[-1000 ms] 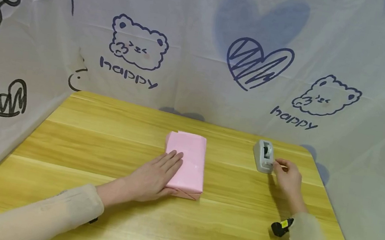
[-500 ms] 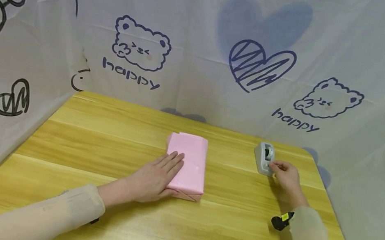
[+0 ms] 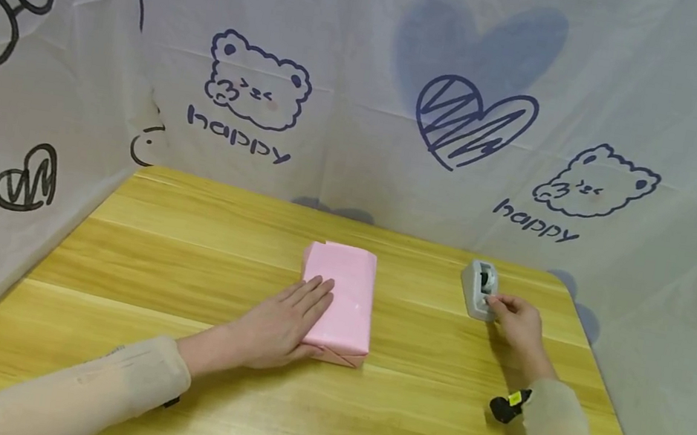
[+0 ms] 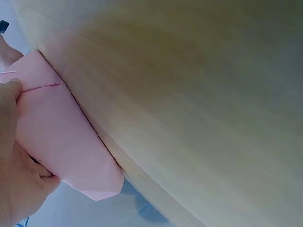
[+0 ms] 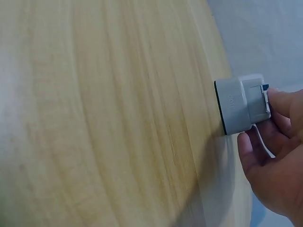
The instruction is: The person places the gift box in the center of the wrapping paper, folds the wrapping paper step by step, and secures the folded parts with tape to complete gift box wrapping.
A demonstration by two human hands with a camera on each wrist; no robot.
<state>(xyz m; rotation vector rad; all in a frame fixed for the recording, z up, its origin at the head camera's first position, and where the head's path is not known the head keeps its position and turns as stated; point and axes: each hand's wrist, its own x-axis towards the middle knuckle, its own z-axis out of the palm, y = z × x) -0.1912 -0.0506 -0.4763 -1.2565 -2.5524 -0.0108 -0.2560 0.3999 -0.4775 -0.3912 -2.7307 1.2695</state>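
A box-shaped parcel wrapped in pink paper (image 3: 350,297) lies on the wooden table, its folded end toward me. Across its left part rests my left hand (image 3: 278,323), with straight fingers on the top and the thumb at the near end. In the left wrist view, the thumb touches the folded pink paper (image 4: 71,137). My right hand (image 3: 518,325) is at the front of a grey tape dispenser (image 3: 472,292), thumb and index finger pinching at its cutter end. The right wrist view shows the dispenser (image 5: 236,104) standing on its base; the tape's end is hidden behind the fingertips.
The wooden table (image 3: 195,247) has its back edge against a white printed cloth (image 3: 349,120), which also hangs at both sides. A black wrist camera (image 3: 506,406) sticks out from the right sleeve.
My right hand has shifted slightly left, its fingertips now over the front of the tape dispenser. The left hand stays on the pink parcel. The head view has shifted a little.
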